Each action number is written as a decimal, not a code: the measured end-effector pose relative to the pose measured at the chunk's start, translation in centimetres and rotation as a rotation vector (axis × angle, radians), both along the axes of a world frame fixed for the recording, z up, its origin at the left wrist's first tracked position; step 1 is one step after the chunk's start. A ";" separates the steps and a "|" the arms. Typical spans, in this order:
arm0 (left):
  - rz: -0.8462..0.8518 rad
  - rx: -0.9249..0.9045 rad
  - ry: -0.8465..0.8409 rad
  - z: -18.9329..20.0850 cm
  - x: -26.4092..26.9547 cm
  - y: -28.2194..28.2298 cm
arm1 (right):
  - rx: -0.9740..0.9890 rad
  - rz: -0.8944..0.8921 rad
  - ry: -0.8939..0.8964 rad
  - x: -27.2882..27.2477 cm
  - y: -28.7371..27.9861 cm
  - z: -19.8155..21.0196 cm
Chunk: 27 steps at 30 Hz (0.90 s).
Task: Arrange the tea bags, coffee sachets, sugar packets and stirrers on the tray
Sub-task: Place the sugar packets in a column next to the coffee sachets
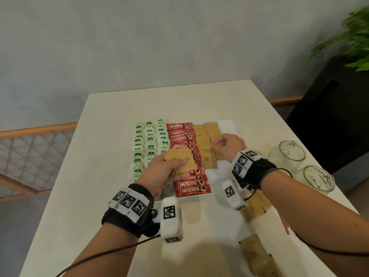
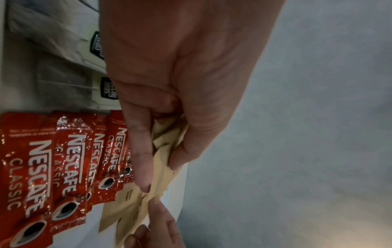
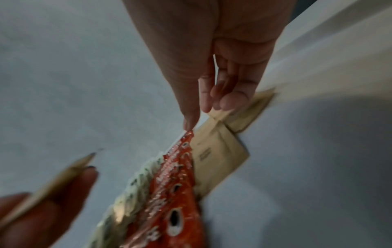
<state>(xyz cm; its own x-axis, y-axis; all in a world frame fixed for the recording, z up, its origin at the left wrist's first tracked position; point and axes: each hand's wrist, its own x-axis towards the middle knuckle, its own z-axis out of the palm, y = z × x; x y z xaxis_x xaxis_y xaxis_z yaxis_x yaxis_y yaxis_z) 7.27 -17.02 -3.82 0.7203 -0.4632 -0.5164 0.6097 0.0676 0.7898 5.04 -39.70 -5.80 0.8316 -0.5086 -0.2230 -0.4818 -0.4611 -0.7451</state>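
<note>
A white tray [image 1: 228, 125] holds rows of green tea bags [image 1: 149, 140], a column of red coffee sachets [image 1: 188, 176] and brown sugar packets [image 1: 205, 142]. My left hand [image 1: 177, 166] grips a stack of sugar packets [image 1: 182, 159] above the sachets; in the left wrist view the stack [image 2: 163, 151] sits between thumb and fingers. My right hand [image 1: 214, 147] pinches one sugar packet [image 3: 218, 114] low over the sugar column [image 3: 218, 156], beside the sachets [image 3: 176, 184].
Two glass jars [image 1: 286, 151] [image 1: 317, 177] stand on the table to the right of the tray. Loose brown packets [image 1: 256, 204] [image 1: 257, 254] lie under and behind my right forearm. A black cabinet with a plant [image 1: 355, 41] stands at the far right.
</note>
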 end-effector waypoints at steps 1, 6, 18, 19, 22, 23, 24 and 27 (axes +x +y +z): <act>0.007 -0.007 0.009 0.0 -0.1 -0.1 | -0.024 0.013 -0.028 -0.4 0.2 0.5; -0.063 -0.057 -0.035 0.5 -1.5 -0.8 | 0.131 0.248 -0.072 -3.6 2.6 2.5; -0.240 0.383 -0.595 2.7 -4.1 -1.2 | 0.064 0.463 -0.016 -8.1 1.2 4.5; -0.254 0.423 -0.651 3.0 -4.2 -1.3 | 0.039 0.522 0.033 -8.4 1.0 4.7; -0.316 0.449 -0.721 3.8 -5.1 -1.8 | 0.059 0.617 0.081 -9.0 1.1 5.3; -0.341 0.437 -0.713 3.8 -5.5 -2.1 | 0.085 0.628 0.071 -9.0 1.1 5.4; -0.359 0.424 -0.702 3.9 -5.9 -2.3 | 0.108 0.636 0.060 -9.1 1.1 5.6; -0.371 0.351 -0.633 3.7 -6.9 -2.5 | 0.125 0.610 0.009 -8.9 0.8 5.9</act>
<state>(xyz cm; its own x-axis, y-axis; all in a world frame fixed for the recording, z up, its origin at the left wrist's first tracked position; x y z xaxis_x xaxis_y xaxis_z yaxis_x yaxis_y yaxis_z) 0.42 -19.56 -0.10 0.7557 -0.6161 -0.2220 -0.0260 -0.3670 0.9299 -3.90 -38.86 0.13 0.9620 0.0877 -0.2587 -0.1660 -0.5645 -0.8086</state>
